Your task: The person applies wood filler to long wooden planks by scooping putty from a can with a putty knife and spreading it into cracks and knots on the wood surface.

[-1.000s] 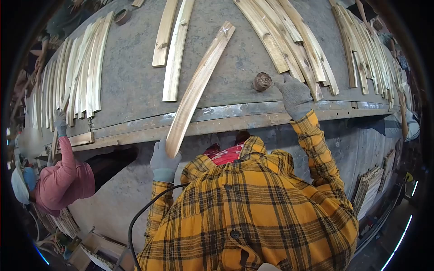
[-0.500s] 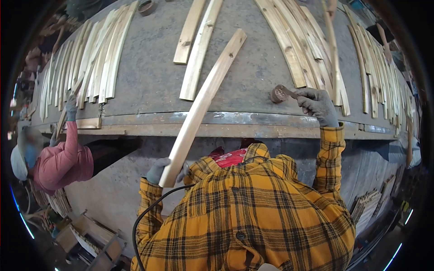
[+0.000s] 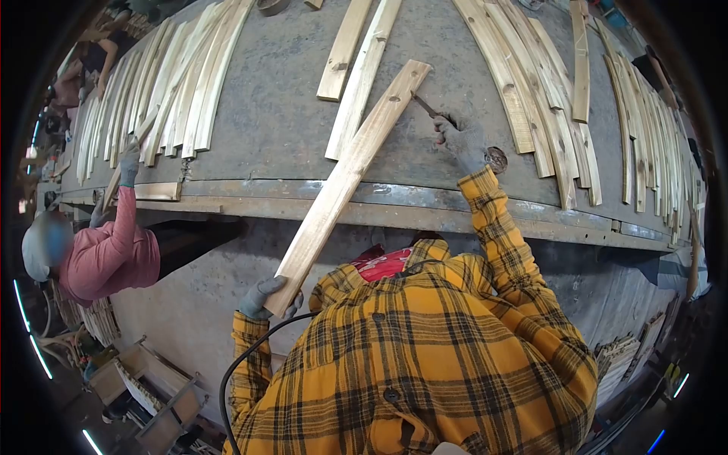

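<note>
My left hand [image 3: 262, 298], in a grey glove, grips the near end of a long wooden board [image 3: 350, 182]. The board slants up and away over the table edge, with dark knots near its far end. In my gloved right hand [image 3: 461, 140] is a slim dark spatula-like tool [image 3: 426, 105], its tip right beside the board's far end, close to a knot. A small round bowl of brown paste [image 3: 497, 159] sits on the table just right of my right wrist.
Two boards [image 3: 364, 80] lie beyond the held one on the grey table [image 3: 280, 114]. More boards stand in rows at right [image 3: 523, 91] and left [image 3: 163, 83]. A metal strip [image 3: 425, 196] runs along the table's front edge. A person in a pink sleeve [image 3: 114, 250] works at left.
My right hand has moved left with the tool, from the paste bowl to the board's far end. The board has rolled so its broad face shows more.
</note>
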Demonstrator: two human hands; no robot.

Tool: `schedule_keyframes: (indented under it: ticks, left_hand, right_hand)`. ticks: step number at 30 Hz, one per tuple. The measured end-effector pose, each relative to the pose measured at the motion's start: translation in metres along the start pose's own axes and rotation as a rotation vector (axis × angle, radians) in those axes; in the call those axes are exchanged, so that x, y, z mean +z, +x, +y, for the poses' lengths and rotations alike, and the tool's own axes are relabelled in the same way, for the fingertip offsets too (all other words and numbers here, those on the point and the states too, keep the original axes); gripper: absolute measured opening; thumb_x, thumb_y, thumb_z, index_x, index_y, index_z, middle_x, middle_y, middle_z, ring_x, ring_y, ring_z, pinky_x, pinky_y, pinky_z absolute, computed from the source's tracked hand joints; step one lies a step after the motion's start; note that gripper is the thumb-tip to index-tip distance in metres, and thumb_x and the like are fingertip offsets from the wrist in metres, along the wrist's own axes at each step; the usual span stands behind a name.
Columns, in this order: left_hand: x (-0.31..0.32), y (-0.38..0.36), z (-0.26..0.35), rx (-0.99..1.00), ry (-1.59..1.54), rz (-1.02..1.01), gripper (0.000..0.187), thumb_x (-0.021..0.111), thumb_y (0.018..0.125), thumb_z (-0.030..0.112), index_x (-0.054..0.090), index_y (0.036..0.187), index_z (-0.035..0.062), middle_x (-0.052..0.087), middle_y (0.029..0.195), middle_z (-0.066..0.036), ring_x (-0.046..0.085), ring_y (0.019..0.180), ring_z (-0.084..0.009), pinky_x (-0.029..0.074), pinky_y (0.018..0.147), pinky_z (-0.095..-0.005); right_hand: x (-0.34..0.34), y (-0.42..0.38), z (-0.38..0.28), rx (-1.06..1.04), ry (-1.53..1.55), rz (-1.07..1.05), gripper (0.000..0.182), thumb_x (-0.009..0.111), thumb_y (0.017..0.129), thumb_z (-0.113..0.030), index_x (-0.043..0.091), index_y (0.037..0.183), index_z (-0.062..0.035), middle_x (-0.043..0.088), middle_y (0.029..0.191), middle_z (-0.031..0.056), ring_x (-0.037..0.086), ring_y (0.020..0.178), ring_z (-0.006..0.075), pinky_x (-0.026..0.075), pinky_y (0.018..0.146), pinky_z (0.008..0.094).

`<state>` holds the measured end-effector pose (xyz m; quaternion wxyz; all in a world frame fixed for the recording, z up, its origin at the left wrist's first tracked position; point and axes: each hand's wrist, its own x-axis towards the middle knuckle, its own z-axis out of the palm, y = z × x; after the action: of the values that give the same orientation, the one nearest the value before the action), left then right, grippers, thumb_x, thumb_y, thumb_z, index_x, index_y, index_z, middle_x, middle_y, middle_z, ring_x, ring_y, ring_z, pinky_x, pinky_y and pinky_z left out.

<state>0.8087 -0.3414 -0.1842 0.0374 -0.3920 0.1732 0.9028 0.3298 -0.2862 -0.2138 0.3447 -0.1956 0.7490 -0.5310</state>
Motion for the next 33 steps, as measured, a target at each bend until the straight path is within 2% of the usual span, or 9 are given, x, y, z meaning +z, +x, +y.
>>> schedule_keyframes:
  ticks: [3,7,8,15,17,21,23,26,33]
  left_hand:
    - [0.011,-0.005,-0.008,0.038,-0.209,0.205,0.047,0.057,0.086,0.033,0.049,0.112,-0.0051,0.062,0.070,-0.019,0.059,0.047,-0.0194,0.044,0.034,-0.0260]
    - [-0.008,-0.002,-0.021,0.115,-0.350,-0.153,0.054,0.059,0.085,0.036,0.047,0.114,-0.0082,0.061,0.073,-0.014,0.062,0.053,-0.0178,0.045,0.031,-0.0202]
    - [-0.014,0.005,-0.025,0.077,-0.445,-0.377,0.054,0.059,0.085,0.038,0.048,0.115,-0.0057,0.061,0.073,-0.014,0.063,0.058,-0.0185,0.049,0.038,-0.0206]
    - [-0.010,0.016,-0.015,0.049,-0.427,-0.407,0.051,0.056,0.087,0.037,0.048,0.114,-0.0057,0.059,0.073,-0.014,0.062,0.057,-0.0190,0.050,0.040,-0.0220]
    - [-0.007,0.019,-0.010,0.045,-0.423,-0.417,0.051,0.055,0.088,0.037,0.048,0.114,-0.0056,0.059,0.073,-0.014,0.061,0.057,-0.0191,0.050,0.040,-0.0224]
    - [0.002,0.028,0.005,0.027,-0.413,-0.445,0.050,0.054,0.089,0.037,0.049,0.113,-0.0056,0.058,0.073,-0.013,0.061,0.057,-0.0194,0.050,0.042,-0.0233]
    - [0.008,0.032,0.013,0.018,-0.410,-0.458,0.049,0.053,0.089,0.037,0.049,0.113,-0.0056,0.057,0.072,-0.013,0.060,0.057,-0.0196,0.050,0.042,-0.0237]
    - [0.025,0.035,0.029,-0.001,-0.407,-0.478,0.048,0.051,0.090,0.037,0.049,0.112,-0.0056,0.057,0.072,-0.013,0.059,0.057,-0.0199,0.050,0.043,-0.0244]
    - [0.075,0.024,0.074,-0.039,-0.397,-0.522,0.046,0.048,0.092,0.037,0.049,0.111,-0.0055,0.055,0.072,-0.013,0.058,0.056,-0.0204,0.051,0.046,-0.0259]
  right_hand:
    - [-0.003,0.001,0.006,0.086,0.028,0.002,0.021,0.058,0.090,-0.017,0.061,0.105,-0.0018,0.059,0.072,0.0019,0.054,0.050,0.0066,0.044,0.043,0.0188]
    - [0.007,0.001,0.009,0.082,0.124,0.085,0.022,0.057,0.090,-0.017,0.058,0.107,-0.0026,0.058,0.075,0.0011,0.055,0.052,0.0065,0.043,0.042,0.0191]
    - [0.008,0.000,0.009,0.059,0.159,0.096,0.022,0.057,0.090,-0.017,0.057,0.107,-0.0033,0.058,0.076,0.0005,0.056,0.052,0.0065,0.042,0.041,0.0192]
    - [0.024,0.037,0.037,-0.213,0.046,0.144,0.023,0.060,0.088,-0.013,0.065,0.109,-0.0069,0.062,0.075,0.0013,0.057,0.059,0.0071,0.045,0.051,0.0182]
    - [0.027,0.047,0.043,-0.382,-0.151,0.196,0.026,0.063,0.085,-0.014,0.067,0.110,-0.0117,0.066,0.078,0.0022,0.058,0.065,0.0086,0.047,0.060,0.0217]
    - [0.037,0.040,0.014,-0.408,-0.390,0.252,0.030,0.062,0.083,-0.014,0.065,0.113,-0.0200,0.068,0.082,0.0034,0.061,0.070,0.0131,0.048,0.066,0.0256]
    - [0.036,0.050,0.024,-0.454,-0.732,0.294,0.026,0.057,0.085,-0.023,0.066,0.107,-0.0336,0.067,0.085,0.0044,0.063,0.073,0.0213,0.049,0.066,0.0316]
    - [0.032,0.035,0.019,-0.590,-0.865,0.344,0.024,0.056,0.085,-0.026,0.066,0.105,-0.0359,0.064,0.084,0.0047,0.062,0.072,0.0249,0.049,0.064,0.0341]
    - [0.026,0.047,0.013,-0.686,-0.765,0.406,0.024,0.056,0.085,-0.028,0.065,0.105,-0.0377,0.064,0.084,0.0006,0.062,0.070,0.0235,0.049,0.062,0.0343]
